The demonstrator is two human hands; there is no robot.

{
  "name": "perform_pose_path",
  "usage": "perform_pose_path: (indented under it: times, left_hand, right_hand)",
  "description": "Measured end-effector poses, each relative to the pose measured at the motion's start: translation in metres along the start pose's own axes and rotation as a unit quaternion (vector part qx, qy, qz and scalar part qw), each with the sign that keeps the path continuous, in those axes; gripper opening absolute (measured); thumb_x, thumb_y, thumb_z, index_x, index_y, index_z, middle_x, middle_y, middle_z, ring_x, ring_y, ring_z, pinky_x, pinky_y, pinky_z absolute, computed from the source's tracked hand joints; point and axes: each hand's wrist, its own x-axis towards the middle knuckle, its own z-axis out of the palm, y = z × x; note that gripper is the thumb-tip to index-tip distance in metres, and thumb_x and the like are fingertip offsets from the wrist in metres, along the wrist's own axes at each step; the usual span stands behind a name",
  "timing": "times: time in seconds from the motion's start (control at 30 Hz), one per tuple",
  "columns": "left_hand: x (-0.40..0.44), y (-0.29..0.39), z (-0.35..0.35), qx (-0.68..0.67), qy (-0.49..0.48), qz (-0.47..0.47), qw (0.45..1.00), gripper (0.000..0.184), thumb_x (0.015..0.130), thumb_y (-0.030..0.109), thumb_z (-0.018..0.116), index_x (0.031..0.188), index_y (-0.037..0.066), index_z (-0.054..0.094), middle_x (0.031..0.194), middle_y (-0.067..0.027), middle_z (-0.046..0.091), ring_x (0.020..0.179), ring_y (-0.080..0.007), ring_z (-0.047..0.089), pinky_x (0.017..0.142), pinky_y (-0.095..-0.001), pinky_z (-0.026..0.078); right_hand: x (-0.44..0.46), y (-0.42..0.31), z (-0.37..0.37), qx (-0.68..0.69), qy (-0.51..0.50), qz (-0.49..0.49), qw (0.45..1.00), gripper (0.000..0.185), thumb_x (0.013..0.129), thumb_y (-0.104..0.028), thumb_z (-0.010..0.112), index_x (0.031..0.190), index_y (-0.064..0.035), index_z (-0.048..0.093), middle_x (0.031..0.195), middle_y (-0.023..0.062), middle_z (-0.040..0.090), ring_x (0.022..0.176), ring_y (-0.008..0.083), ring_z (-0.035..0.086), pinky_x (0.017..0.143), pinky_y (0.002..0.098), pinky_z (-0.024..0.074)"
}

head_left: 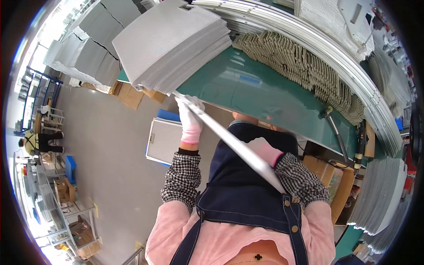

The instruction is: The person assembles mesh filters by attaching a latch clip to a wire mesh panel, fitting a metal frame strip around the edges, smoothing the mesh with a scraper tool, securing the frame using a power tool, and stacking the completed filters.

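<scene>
A long, narrow white strip (227, 138) slants across the front of my apron, its far end at the bench edge and its near end by my chest. Whether it is a bar or a thin panel seen edge-on, I cannot tell. My left hand (191, 115), in a white glove with a pink cuff, is closed around the strip near its far end. Farther down, my right hand (263, 151), gloved alike, grips it from the right side; its fingertips are partly hidden behind the strip.
A green-topped bench (265, 97) carries a stack of white perforated panels (176, 44), a row of beige corrugated pieces (300, 62), long white metal profiles (335, 57), a hammer (336, 130) and a power screwdriver (361, 143). A panel (165, 140) lies low at left. A person (37, 142) is far left.
</scene>
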Motion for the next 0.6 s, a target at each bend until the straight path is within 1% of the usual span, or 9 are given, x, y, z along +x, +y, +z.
perform_pose_path:
  times: [0.03, 0.1, 0.17, 0.23, 0.27, 0.37, 0.43, 0.47, 0.6]
  left_hand:
    - [0.0, -0.004, 0.013, 0.0, 0.095, -0.015, 0.995, 0.04, 0.104, 0.048, 0.043, 0.084, 0.014, 0.043, 0.074, 0.0017, 0.04, 0.064, -0.0139, 0.04, 0.059, -0.029, 0.039]
    - [-0.001, -0.006, 0.035, 0.036, 0.126, -0.014, 0.991, 0.04, 0.104, 0.048, 0.043, 0.084, 0.013, 0.043, 0.074, 0.0006, 0.042, 0.066, -0.0139, 0.041, 0.063, -0.0288, 0.04]
    - [-0.004, -0.003, 0.031, 0.036, 0.018, -0.015, 0.999, 0.044, 0.104, 0.05, 0.041, 0.082, 0.013, 0.045, 0.07, -0.0004, 0.043, 0.067, -0.0133, 0.044, 0.063, -0.0285, 0.041]
    - [-0.015, 0.0, 0.044, 0.128, -0.008, 0.009, 0.992, 0.047, 0.104, 0.052, 0.04, 0.079, 0.012, 0.046, 0.066, -0.0016, 0.043, 0.066, -0.0132, 0.046, 0.061, -0.0285, 0.04]
    - [-0.025, -0.007, 0.061, 0.154, 0.063, 0.007, 0.986, 0.045, 0.099, 0.049, 0.051, 0.075, 0.012, 0.041, 0.063, -0.0016, 0.037, 0.055, -0.0137, 0.038, 0.052, -0.0272, 0.035]
    - [-0.083, -0.064, -0.008, 0.221, 0.07, -0.122, 0.965, 0.045, 0.098, 0.051, 0.053, 0.094, 0.006, 0.055, 0.087, -0.0082, 0.06, 0.078, -0.019, 0.059, 0.069, -0.0318, 0.05]
    - [-0.114, -0.086, -0.004, 0.223, 0.13, -0.152, 0.954, 0.059, 0.1, 0.056, 0.047, 0.121, 0.001, 0.055, 0.114, -0.0125, 0.062, 0.106, -0.0242, 0.061, 0.091, -0.0377, 0.051]
    - [-0.117, -0.084, 0.003, 0.126, 0.152, -0.189, 0.962, 0.068, 0.1, 0.055, 0.047, 0.135, -0.004, 0.048, 0.129, -0.0124, 0.057, 0.116, -0.0214, 0.057, 0.099, -0.0368, 0.047]
    - [-0.105, -0.066, 0.031, 0.068, 0.116, -0.075, 0.988, 0.065, 0.099, 0.052, 0.053, 0.134, -0.002, 0.047, 0.126, -0.0122, 0.058, 0.117, -0.0231, 0.058, 0.1, -0.0392, 0.048]
  right_hand:
    - [-0.008, -0.002, -0.007, 0.037, 0.044, -0.005, 0.998, 0.031, 0.1, -0.029, 0.044, 0.124, -0.0155, 0.057, 0.077, 0.0143, 0.069, 0.069, 0.0346, 0.069, 0.061, 0.0473, 0.0524]
    - [-0.038, -0.006, -0.026, 0.082, 0.162, 0.05, 0.982, 0.028, 0.096, -0.028, 0.054, 0.121, -0.0164, 0.058, 0.072, 0.014, 0.067, 0.064, 0.0348, 0.067, 0.058, 0.0463, 0.0525]
    - [-0.075, -0.008, -0.056, 0.073, 0.31, 0.108, 0.942, 0.024, 0.093, -0.023, 0.062, 0.116, -0.0174, 0.06, 0.071, 0.0133, 0.066, 0.061, 0.035, 0.066, 0.057, 0.0446, 0.0541]
    - [-0.116, 0.012, -0.079, 0.016, 0.491, 0.153, 0.858, 0.025, 0.09, -0.012, 0.061, 0.115, -0.0123, 0.064, 0.089, 0.0159, 0.068, 0.079, 0.0324, 0.068, 0.071, 0.0421, 0.0554]
    - [-0.142, 0.034, -0.082, 0.037, 0.532, 0.179, 0.827, 0.026, 0.089, -0.007, 0.06, 0.114, -0.0081, 0.066, 0.098, 0.0157, 0.066, 0.089, 0.032, 0.065, 0.08, 0.0406, 0.0524]
    - [-0.216, 0.098, -0.083, -0.141, 0.52, 0.288, 0.791, 0.027, 0.09, -0.004, 0.058, 0.116, -0.0034, 0.065, 0.101, 0.015, 0.064, 0.094, 0.0338, 0.061, 0.085, 0.042, 0.0486]
    - [-0.256, 0.137, -0.062, -0.149, 0.515, 0.339, 0.773, 0.025, 0.093, -0.006, 0.057, 0.116, -0.0051, 0.066, 0.102, 0.0156, 0.064, 0.095, 0.0337, 0.062, 0.086, 0.0419, 0.0489]
    - [-0.271, 0.155, -0.051, -0.173, 0.511, 0.35, 0.766, 0.025, 0.094, -0.007, 0.057, 0.117, -0.0059, 0.066, 0.103, 0.0151, 0.064, 0.095, 0.0337, 0.062, 0.085, 0.042, 0.0492]
    - [-0.302, 0.187, -0.023, -0.154, 0.458, 0.434, 0.76, 0.024, 0.096, -0.013, 0.056, 0.118, -0.0095, 0.065, 0.1, 0.0131, 0.064, 0.093, 0.0335, 0.063, 0.082, 0.0438, 0.0502]
